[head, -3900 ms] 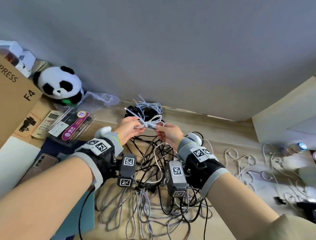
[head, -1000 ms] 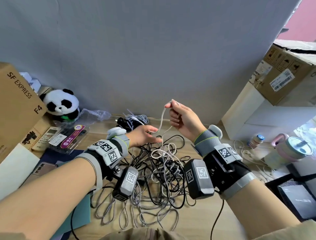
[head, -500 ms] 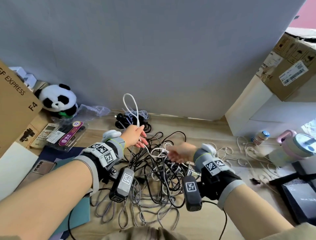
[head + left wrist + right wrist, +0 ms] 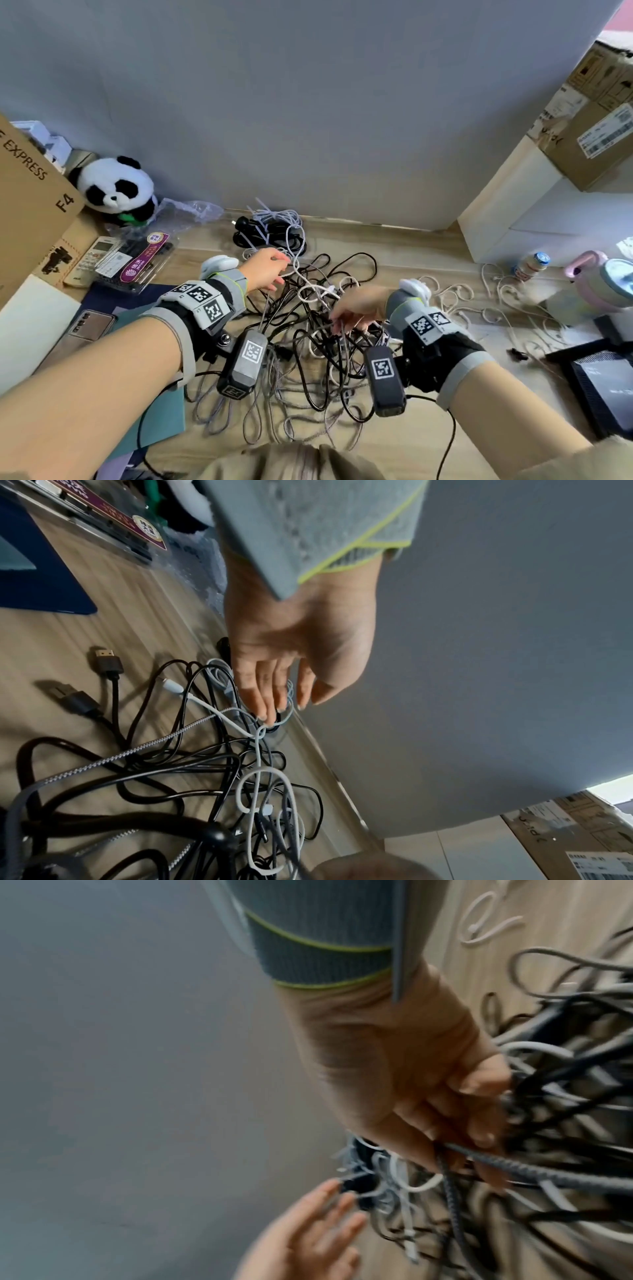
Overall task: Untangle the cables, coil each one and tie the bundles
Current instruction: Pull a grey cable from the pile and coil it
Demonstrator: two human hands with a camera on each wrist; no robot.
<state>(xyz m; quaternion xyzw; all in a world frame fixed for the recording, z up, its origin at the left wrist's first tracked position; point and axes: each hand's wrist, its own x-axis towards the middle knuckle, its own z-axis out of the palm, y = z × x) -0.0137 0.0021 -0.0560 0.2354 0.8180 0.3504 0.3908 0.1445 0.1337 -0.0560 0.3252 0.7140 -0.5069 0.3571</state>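
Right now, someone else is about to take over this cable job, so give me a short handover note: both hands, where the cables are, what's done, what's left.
Left hand: open, fingers straight, fingertips touching a white cable at the far edge of the tangle.
Right hand: fingers curled round a dark braided cable in the tangle; this view is blurred.
Cables: the tangled pile of black, white and braided leads lies on the wooden floor between the arms. More loose white cable lies to its right.
Done: two tied bundles sit by the wall.
Left: free each remaining cable, coil it, tie it.
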